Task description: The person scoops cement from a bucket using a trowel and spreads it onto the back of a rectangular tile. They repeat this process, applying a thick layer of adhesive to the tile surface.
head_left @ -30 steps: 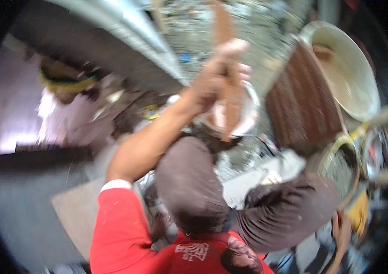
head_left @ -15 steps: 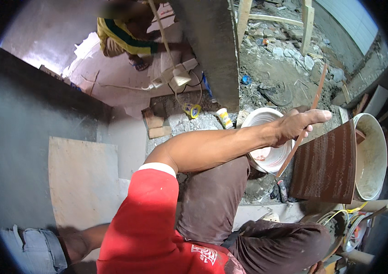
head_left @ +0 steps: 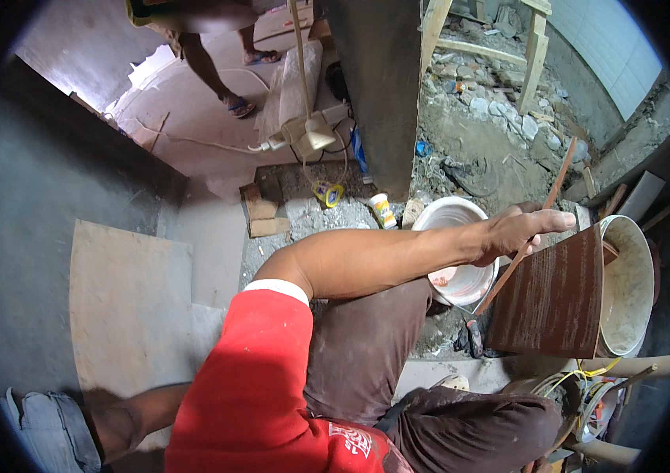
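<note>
My left hand (head_left: 520,235) is closed around a long, thin reddish-brown strip (head_left: 560,172). My left arm reaches rightward over my knee, and the strip slants from upper right to lower left. Below the forearm and wrist stands a white bucket (head_left: 459,285) with reddish residue inside; the arm covers its middle. Right of the hand, a brown ribbed tile (head_left: 549,303) with pale smears leans against a larger whitish bucket (head_left: 627,296). Only a sliver of my right hand (head_left: 541,465) shows at the lower right edge, its fingers mostly hidden.
A tool with a dark and red handle (head_left: 474,337) lies near the strip's lower end. Power sockets with cables (head_left: 307,135) hang by the dark pillar (head_left: 374,94). Another person's legs (head_left: 213,79) are at upper left. Rubble (head_left: 493,94) and a wooden frame (head_left: 536,59) lie beyond.
The other person has gone from bent low to more upright, legs now showing. My view has shifted slightly; my left hand still grips the strip in nearly the same pose.
</note>
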### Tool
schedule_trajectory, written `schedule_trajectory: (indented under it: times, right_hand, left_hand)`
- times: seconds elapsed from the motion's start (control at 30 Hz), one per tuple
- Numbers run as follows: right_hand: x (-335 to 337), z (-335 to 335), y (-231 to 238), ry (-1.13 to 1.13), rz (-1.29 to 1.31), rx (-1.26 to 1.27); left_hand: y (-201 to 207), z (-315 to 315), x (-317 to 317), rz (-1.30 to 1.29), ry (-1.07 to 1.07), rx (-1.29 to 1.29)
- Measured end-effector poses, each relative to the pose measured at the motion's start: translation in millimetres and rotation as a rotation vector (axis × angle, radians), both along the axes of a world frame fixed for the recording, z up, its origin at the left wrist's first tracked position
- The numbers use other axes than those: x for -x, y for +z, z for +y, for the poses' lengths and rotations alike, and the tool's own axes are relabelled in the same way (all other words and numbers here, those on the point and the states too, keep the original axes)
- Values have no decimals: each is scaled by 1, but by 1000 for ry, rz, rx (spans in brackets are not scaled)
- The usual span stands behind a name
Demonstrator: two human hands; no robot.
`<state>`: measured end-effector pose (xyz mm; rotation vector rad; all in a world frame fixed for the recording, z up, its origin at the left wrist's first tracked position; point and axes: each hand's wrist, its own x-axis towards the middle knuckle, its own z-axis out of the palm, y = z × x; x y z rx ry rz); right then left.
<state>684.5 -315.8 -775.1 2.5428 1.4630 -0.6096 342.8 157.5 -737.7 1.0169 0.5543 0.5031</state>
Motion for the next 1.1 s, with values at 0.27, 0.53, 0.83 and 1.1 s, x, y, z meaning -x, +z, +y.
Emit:
schedule_trajectory:
  times: [0.27,0.53,0.83,1.1]
  right_hand:
    - [-5,-10,-1,-328,336,-35]
    - [-6,-28,-6,-549,663,-47]
    - [-5,-43,-7,-598,662,-295]
    - [13,-68,-13,-806,701,-537]
  left_hand:
    - [-15,4,-3,64,18,37]
    - [-27,2,-7,-48,-10,118]
    - [-9,-1,6,-271,-135,154]
    - [-5,-5,-18,-375,-420,447]
